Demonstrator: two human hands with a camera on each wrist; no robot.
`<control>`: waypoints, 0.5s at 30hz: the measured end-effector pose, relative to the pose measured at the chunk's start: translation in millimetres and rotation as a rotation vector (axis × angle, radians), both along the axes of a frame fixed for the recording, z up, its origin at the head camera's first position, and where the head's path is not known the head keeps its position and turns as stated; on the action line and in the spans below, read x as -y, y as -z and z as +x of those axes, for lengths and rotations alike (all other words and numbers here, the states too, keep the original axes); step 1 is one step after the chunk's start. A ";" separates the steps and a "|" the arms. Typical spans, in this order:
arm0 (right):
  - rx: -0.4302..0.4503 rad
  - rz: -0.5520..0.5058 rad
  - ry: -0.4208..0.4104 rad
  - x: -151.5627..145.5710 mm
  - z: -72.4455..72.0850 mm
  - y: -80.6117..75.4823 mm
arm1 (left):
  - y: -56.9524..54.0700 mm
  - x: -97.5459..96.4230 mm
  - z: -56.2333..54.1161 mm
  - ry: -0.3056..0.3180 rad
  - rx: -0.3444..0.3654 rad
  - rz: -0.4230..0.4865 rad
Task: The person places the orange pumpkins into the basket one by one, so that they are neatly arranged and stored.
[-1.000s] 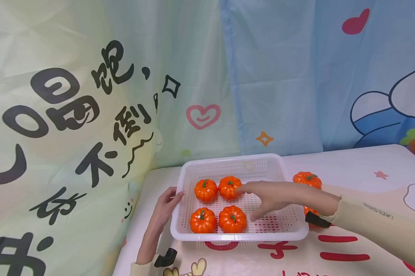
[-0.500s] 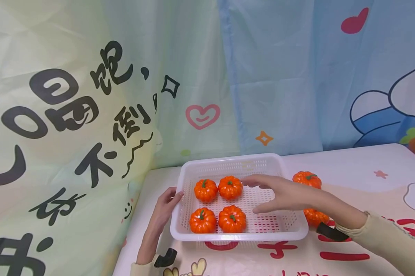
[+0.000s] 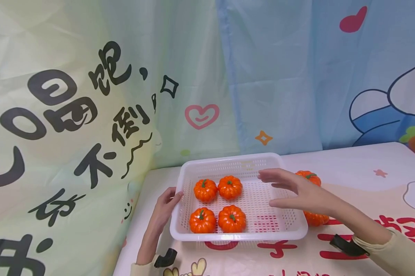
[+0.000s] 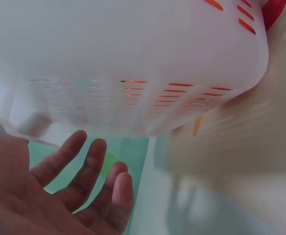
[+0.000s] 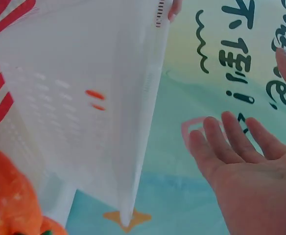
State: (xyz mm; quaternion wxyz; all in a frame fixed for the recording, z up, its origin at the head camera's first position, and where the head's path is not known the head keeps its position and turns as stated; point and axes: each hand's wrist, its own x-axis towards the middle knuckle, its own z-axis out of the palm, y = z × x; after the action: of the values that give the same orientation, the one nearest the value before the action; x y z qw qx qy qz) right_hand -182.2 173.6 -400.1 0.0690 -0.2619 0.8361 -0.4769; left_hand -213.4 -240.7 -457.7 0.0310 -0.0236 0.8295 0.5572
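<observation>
Two bare hands are at a white perforated plastic basket (image 3: 242,237). The left hand (image 3: 166,203) has its thumb hooked over the basket's left rim, the other fingers loosely bent outside the wall; so light a hold probably steadies the basket rather than bears its weight. The right hand (image 3: 295,191) hovers above the basket's right end, thumb and fingers spread well apart, holding nothing.

Inside the basket, four glossy orange pumpkins make a two-by-two block in its left half: back-left pumpkin (image 3: 205,191), back-right pumpkin (image 3: 230,189), front-left pumpkin (image 3: 202,221) and front-right pumpkin (image 3: 232,220). All sit stem upward, likely because their broad bases are stable; the paired rows look deliberate.

Just right of the basket are a farther pumpkin (image 3: 309,176) and a nearer pumpkin (image 3: 316,219), seemingly set there for the right hand's easy reach; that hand and forearm partly hide them.

Under the basket lies a red-lettered tablecloth (image 3: 342,165). Behind it hangs a blue curtain (image 3: 276,76), and left of it a pale sheet with black Chinese characters (image 3: 55,161), presumably as backdrops.
</observation>
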 end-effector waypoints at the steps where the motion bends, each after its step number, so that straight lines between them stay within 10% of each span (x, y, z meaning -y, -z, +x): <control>1: -0.002 -0.004 0.010 -2.5 1.5 0.6 | 4.3 1.8 -2.1 -0.002 -0.001 0.000; 15: -0.001 -0.036 0.171 -41.7 18.0 17.1 | 19.6 9.2 -8.2 0.009 -0.012 0.007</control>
State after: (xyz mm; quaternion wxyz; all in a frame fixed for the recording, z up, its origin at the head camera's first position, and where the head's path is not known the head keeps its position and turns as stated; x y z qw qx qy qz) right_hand -164.2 215.2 -417.2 0.0228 -0.1912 0.8467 -0.4961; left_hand -221.6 -249.9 -477.3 0.0286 -0.0161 0.8279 0.5600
